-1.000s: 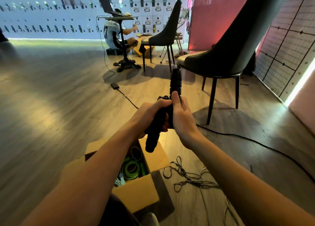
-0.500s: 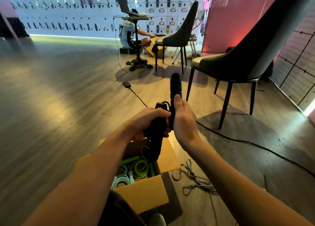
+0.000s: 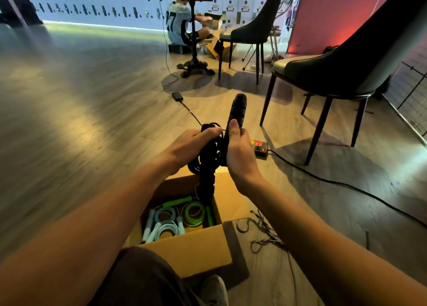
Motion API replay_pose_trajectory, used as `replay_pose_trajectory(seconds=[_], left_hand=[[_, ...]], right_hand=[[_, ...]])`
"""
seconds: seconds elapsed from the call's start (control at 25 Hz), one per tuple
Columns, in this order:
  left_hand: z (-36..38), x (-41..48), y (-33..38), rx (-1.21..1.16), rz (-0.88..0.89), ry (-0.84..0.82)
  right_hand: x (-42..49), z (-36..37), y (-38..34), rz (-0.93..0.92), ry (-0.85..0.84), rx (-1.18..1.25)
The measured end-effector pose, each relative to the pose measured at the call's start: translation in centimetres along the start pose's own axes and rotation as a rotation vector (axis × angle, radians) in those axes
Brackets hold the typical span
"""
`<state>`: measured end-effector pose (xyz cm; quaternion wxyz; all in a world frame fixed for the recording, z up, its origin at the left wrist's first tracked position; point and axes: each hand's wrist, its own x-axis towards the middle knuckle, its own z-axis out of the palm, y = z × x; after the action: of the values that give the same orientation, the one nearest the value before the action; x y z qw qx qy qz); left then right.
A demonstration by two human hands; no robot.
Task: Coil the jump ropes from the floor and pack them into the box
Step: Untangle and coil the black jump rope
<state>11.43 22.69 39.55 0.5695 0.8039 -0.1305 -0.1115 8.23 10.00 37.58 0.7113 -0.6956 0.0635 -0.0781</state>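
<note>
Both my hands hold a coiled black jump rope (image 3: 209,157) above the open cardboard box (image 3: 196,248). My left hand (image 3: 191,147) grips the coil and the handle that points down toward the box. My right hand (image 3: 239,152) grips the second black handle (image 3: 238,108), which sticks up and away from me, thumb along it. Inside the box lie a coiled green jump rope (image 3: 193,213) and a coiled light-blue jump rope (image 3: 165,224). A grey rope (image 3: 263,231) lies tangled on the floor right of the box.
A power strip (image 3: 261,147) with a black cable sits on the floor just beyond my hands. Two dark chairs (image 3: 342,74) stand right and ahead. A person sits on the floor by a pedestal table (image 3: 194,58) at the back. My shoe (image 3: 215,290) is below the box.
The view has dropped toward the box. The coiled black rope and both hands have come down closer over the box; the power strip has come into view.
</note>
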Motion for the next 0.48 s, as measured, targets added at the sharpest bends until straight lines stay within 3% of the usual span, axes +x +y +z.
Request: replay_pose_trajectory(seconds=[0.16, 0.28, 0.48], left_hand=[[-1.4, 1.5, -7.9, 0.112, -0.202, -0.028], [-2.3, 2.0, -15.1, 0.028, -0.359, 0.002], [-1.3, 3.4, -25.9, -0.119, -0.467, 0.081]], right_hand=[[3.0, 1.9, 6.9, 0.216, -0.123, -0.046], [4.7, 3.4, 13.9, 0.383, -0.259, -0.113], [7.7, 5.6, 24.1, 0.549, -0.376, -0.190]])
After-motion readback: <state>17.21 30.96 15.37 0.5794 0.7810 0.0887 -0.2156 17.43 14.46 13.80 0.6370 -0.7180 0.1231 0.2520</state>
